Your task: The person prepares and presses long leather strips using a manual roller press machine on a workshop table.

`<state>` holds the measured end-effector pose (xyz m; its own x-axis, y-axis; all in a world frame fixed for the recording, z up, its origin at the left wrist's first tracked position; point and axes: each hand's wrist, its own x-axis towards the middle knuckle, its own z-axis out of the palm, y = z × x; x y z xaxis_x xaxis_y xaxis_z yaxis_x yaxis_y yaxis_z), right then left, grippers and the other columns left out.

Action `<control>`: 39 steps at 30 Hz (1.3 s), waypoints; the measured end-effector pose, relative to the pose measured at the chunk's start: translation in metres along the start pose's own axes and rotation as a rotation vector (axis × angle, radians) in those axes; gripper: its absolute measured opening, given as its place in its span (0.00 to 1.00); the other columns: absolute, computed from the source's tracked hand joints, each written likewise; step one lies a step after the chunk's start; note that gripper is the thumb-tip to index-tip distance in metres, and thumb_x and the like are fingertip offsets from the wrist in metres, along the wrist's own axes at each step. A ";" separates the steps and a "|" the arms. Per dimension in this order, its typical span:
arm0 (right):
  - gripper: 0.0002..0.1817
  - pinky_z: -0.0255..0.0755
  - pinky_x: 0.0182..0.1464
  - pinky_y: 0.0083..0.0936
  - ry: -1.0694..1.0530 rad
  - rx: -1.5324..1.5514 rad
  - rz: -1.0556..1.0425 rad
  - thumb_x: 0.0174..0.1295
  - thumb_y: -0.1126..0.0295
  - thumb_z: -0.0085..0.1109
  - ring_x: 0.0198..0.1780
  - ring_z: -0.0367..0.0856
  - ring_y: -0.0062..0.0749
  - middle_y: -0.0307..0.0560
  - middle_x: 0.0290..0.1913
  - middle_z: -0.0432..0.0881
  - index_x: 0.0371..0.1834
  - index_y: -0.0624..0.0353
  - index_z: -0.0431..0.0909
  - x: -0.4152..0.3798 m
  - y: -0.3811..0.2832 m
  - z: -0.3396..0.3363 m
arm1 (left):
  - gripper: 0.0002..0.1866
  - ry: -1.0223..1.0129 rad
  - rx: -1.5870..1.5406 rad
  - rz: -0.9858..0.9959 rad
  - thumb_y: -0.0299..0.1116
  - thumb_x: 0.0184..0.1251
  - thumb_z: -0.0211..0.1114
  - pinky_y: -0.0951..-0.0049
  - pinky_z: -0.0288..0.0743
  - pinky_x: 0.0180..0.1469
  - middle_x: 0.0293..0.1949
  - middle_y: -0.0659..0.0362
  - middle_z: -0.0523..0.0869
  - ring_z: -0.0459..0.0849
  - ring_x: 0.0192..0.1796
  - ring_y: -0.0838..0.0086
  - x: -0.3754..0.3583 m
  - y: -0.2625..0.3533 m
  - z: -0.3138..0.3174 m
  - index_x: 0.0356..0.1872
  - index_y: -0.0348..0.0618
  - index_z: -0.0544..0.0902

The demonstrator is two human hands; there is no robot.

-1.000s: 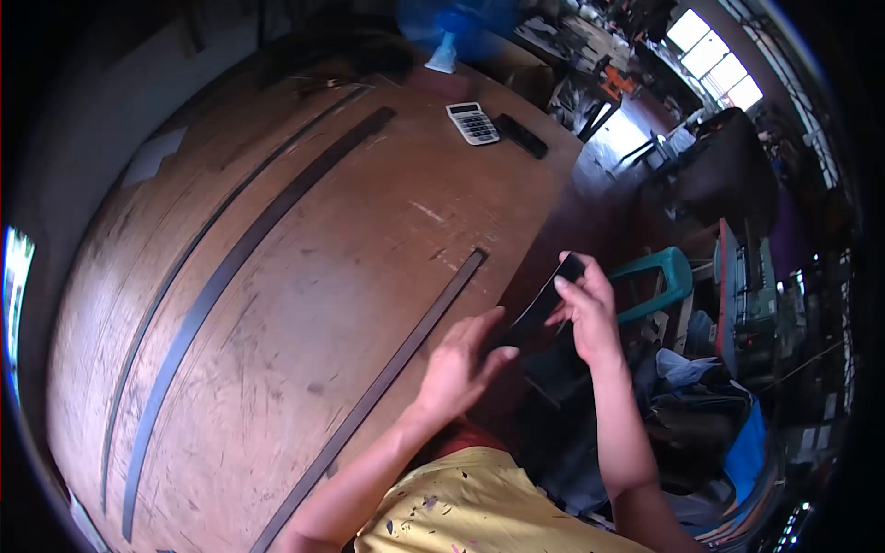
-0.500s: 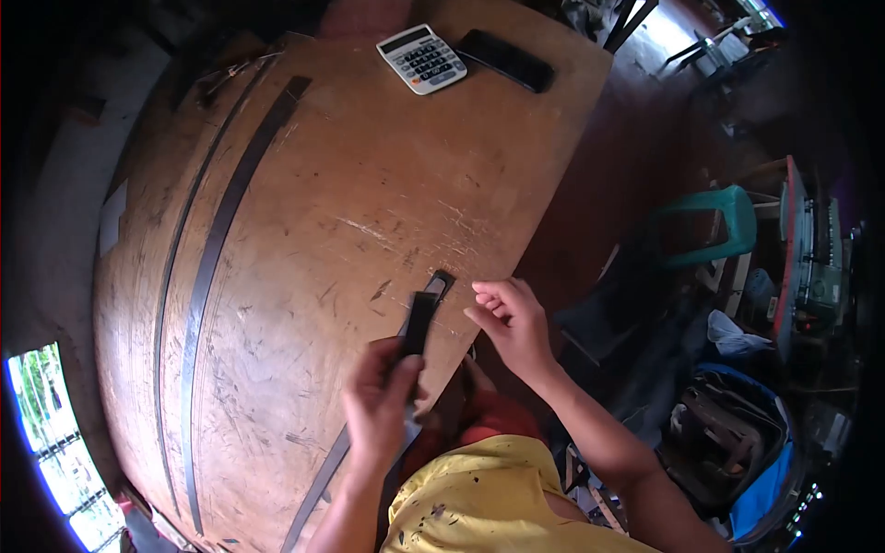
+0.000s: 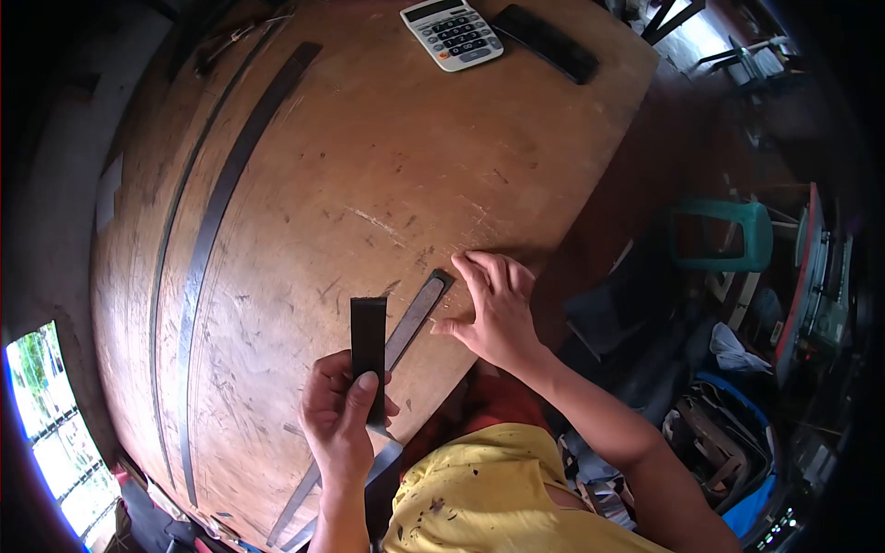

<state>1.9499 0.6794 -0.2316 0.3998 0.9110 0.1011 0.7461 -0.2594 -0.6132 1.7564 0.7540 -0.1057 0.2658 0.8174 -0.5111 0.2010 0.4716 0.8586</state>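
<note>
I have the black strip (image 3: 368,336) over the table (image 3: 313,221), clasped between thumb and fingers of my left grip (image 3: 339,405). My right grip (image 3: 501,311) is spread open, empty, near the end of the brown strip (image 3: 419,318)

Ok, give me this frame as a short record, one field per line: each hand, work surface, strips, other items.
left hand: left hand grips a black strap, its free end up
right hand: right hand open, beside the end of the dark strip
surface: scratched wooden table
strips: dark strip partly behind the black strap; two long strips at picture left
other items: white calculator beside a black flat device
off table: teal stool, picture right
</note>
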 end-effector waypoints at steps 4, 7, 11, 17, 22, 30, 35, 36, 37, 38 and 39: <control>0.27 0.58 0.65 0.47 0.129 -0.153 0.091 0.58 0.71 0.69 0.64 0.69 0.47 0.47 0.62 0.74 0.62 0.52 0.76 -0.003 0.025 -0.010 | 0.12 -0.004 -0.020 0.016 0.31 0.75 0.68 0.80 0.77 0.29 0.35 0.56 0.88 0.84 0.26 0.79 0.004 0.000 -0.003 0.51 0.33 0.79; 0.25 0.58 0.64 0.48 0.311 -0.308 0.236 0.56 0.79 0.62 0.64 0.69 0.49 0.48 0.60 0.77 0.60 0.53 0.77 -0.005 0.058 -0.038 | 0.13 0.019 0.023 -0.002 0.30 0.74 0.68 0.80 0.75 0.26 0.35 0.55 0.87 0.82 0.23 0.79 0.009 -0.001 -0.004 0.52 0.34 0.80; 0.37 0.51 0.72 0.56 0.118 -0.134 0.102 0.56 0.59 0.74 0.69 0.63 0.55 0.53 0.68 0.68 0.69 0.57 0.70 -0.002 0.003 -0.024 | 0.11 -0.061 0.051 -0.067 0.24 0.75 0.66 0.79 0.78 0.31 0.36 0.57 0.87 0.83 0.28 0.80 0.017 -0.007 -0.005 0.53 0.30 0.82; 0.38 0.50 0.71 0.59 0.228 -0.232 0.157 0.57 0.56 0.75 0.71 0.61 0.56 0.55 0.70 0.66 0.69 0.55 0.70 0.008 0.046 -0.025 | 0.13 -0.045 0.157 -0.070 0.19 0.72 0.65 0.80 0.77 0.30 0.40 0.57 0.87 0.82 0.33 0.82 0.024 -0.009 -0.011 0.56 0.30 0.81; 0.20 0.66 0.63 0.42 0.497 -0.377 0.230 0.59 0.75 0.72 0.61 0.75 0.48 0.47 0.55 0.82 0.55 0.53 0.82 0.019 0.102 -0.088 | 0.15 -0.145 0.200 -0.152 0.17 0.71 0.64 0.81 0.75 0.31 0.41 0.58 0.86 0.80 0.35 0.84 0.039 -0.030 -0.001 0.58 0.32 0.81; 0.26 0.64 0.75 0.43 0.372 -0.278 0.114 0.67 0.79 0.60 0.74 0.70 0.51 0.53 0.71 0.77 0.70 0.60 0.75 0.034 0.104 -0.074 | 0.15 -0.210 0.262 -0.115 0.19 0.73 0.64 0.82 0.75 0.31 0.39 0.61 0.87 0.80 0.35 0.86 0.065 -0.058 0.016 0.58 0.34 0.81; 0.39 0.56 0.80 0.48 0.103 -0.225 0.123 0.62 0.60 0.73 0.82 0.58 0.53 0.50 0.81 0.65 0.76 0.56 0.70 0.027 0.098 -0.057 | 0.15 -0.213 0.245 -0.130 0.19 0.73 0.65 0.82 0.74 0.32 0.40 0.61 0.87 0.80 0.35 0.86 0.073 -0.069 0.014 0.58 0.35 0.82; 0.39 0.55 0.80 0.48 0.102 -0.229 0.126 0.61 0.60 0.73 0.83 0.57 0.53 0.50 0.82 0.64 0.77 0.56 0.70 0.027 0.099 -0.056 | 0.15 -0.215 0.240 -0.133 0.19 0.73 0.65 0.83 0.74 0.32 0.40 0.62 0.87 0.80 0.35 0.86 0.074 -0.071 0.014 0.58 0.35 0.82; 0.40 0.55 0.80 0.48 0.100 -0.232 0.127 0.61 0.60 0.74 0.83 0.56 0.52 0.50 0.82 0.63 0.77 0.56 0.70 0.026 0.099 -0.055 | 0.15 -0.217 0.243 -0.136 0.19 0.73 0.65 0.83 0.74 0.32 0.40 0.62 0.87 0.80 0.35 0.86 0.074 -0.073 0.013 0.58 0.35 0.82; 0.40 0.55 0.80 0.48 0.099 -0.230 0.132 0.61 0.60 0.74 0.83 0.56 0.52 0.50 0.82 0.63 0.77 0.56 0.70 0.026 0.099 -0.055 | 0.15 -0.213 0.233 -0.128 0.19 0.73 0.65 0.83 0.74 0.32 0.40 0.62 0.87 0.80 0.35 0.86 0.075 -0.076 0.012 0.58 0.36 0.82; 0.41 0.55 0.80 0.47 0.092 -0.234 0.132 0.60 0.60 0.74 0.84 0.56 0.52 0.50 0.83 0.62 0.77 0.55 0.70 0.026 0.100 -0.055 | 0.15 -0.210 0.222 -0.123 0.19 0.73 0.65 0.83 0.74 0.32 0.40 0.62 0.87 0.80 0.35 0.86 0.075 -0.077 0.012 0.58 0.36 0.82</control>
<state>2.0642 0.6598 -0.2466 0.5404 0.8343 0.1092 0.7827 -0.4507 -0.4293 1.7723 0.7749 -0.2106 0.4113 0.6617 -0.6269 0.4384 0.4594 0.7725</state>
